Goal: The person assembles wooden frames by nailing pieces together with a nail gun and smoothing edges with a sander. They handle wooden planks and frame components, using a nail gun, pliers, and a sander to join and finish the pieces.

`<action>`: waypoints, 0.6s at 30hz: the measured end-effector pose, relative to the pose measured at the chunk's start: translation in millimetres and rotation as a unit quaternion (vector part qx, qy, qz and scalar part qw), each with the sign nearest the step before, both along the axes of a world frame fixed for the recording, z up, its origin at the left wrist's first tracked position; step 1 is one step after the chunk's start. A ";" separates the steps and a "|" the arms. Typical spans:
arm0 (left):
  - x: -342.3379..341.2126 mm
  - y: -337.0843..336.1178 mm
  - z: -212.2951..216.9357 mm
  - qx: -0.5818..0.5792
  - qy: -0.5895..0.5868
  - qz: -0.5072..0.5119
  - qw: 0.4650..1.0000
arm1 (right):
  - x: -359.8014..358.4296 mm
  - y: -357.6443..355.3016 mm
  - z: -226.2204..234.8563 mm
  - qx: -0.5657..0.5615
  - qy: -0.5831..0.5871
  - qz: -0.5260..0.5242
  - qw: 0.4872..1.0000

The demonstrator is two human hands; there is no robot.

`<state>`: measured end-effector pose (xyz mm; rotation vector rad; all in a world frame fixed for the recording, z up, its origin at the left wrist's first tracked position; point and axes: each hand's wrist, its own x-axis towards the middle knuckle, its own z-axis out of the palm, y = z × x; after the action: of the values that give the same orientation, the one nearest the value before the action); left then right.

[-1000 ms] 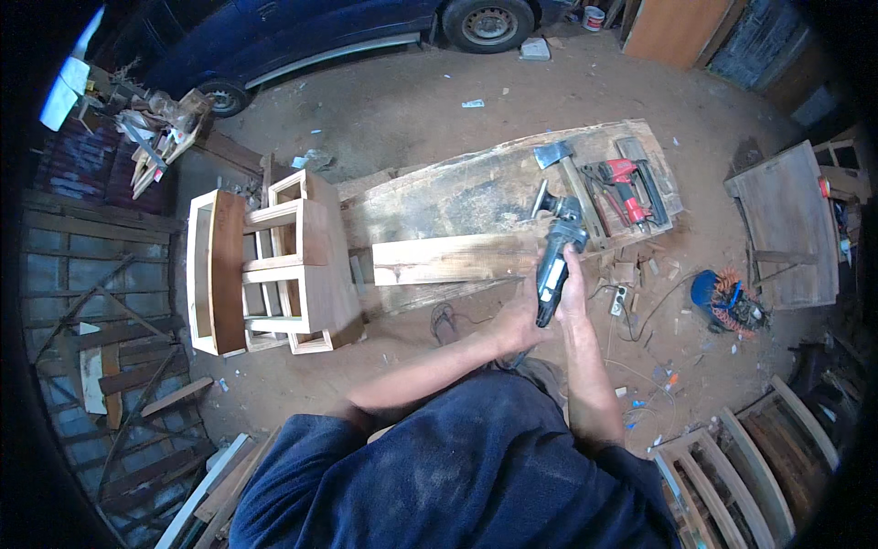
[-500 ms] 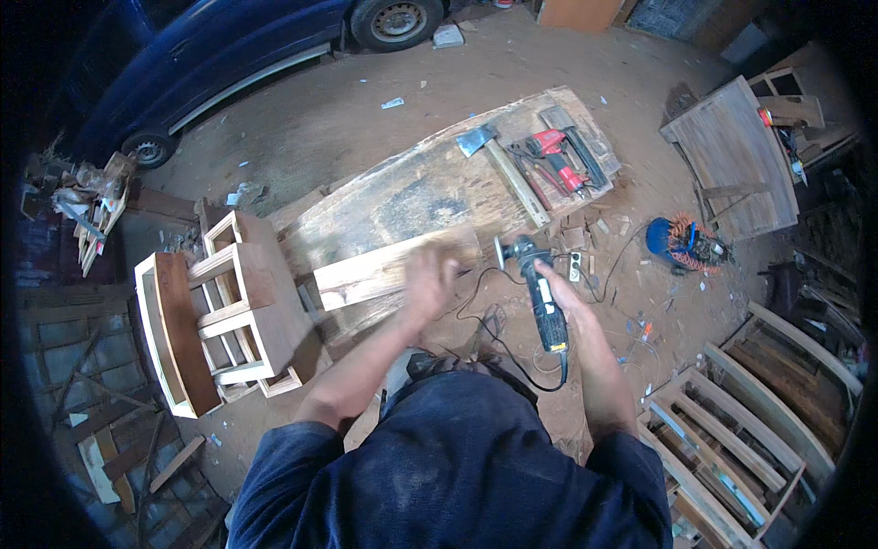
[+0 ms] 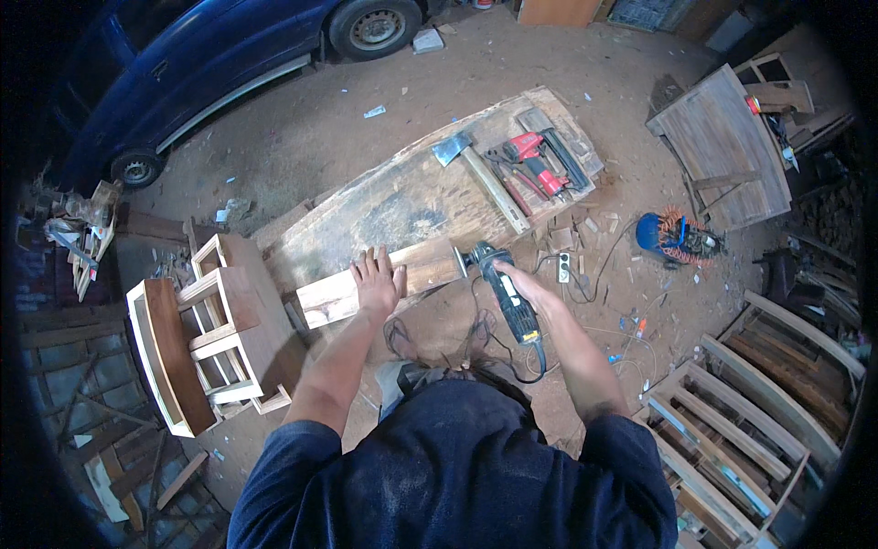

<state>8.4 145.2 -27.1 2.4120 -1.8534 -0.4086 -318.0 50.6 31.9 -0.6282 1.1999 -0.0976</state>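
Gripping the black-and-yellow angle grinder around its body, the right hand is closed on the tool, whose disc end points at the end of a pale wooden beam. The left hand lies flat and open on top of that beam, fingers spread, pressing down near its middle. The beam rests along the near edge of a long, rough plank surface, its cut end facing the person's left. The grinder's black cable loops on the dirt floor below the hands and runs toward a white power strip just to the right of the tool.

Farther up the surface lie an axe with a pale handle and, beside it, a red power tool among dark bars. To the left of the beam stands an unfinished wooden chair frame tipped on its side. To the right, on the ground, sits a blue cable reel, with a brown wooden panel beyond it. Slatted wooden frames lie at the lower right. A dark blue car is parked at the top of the yard, well apart from the work.
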 end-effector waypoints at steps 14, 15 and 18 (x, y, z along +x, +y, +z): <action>1.9 3.7 16.3 0.028 0.004 -0.055 0.998 | 33.5 -49.8 23.5 -0.091 -0.038 -0.106 0.989; 0.7 4.4 21.5 0.047 -0.014 -0.099 0.994 | 26.6 -43.2 27.8 -0.087 -0.044 -0.129 0.987; -6.7 -4.6 35.4 0.123 -0.044 -0.122 0.984 | -5.9 -13.7 37.3 -0.080 -0.083 -0.181 0.977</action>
<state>1.8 140.7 8.4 2.3894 -2.2734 -0.5890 -324.0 37.0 69.3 -0.5233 1.1404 -0.5484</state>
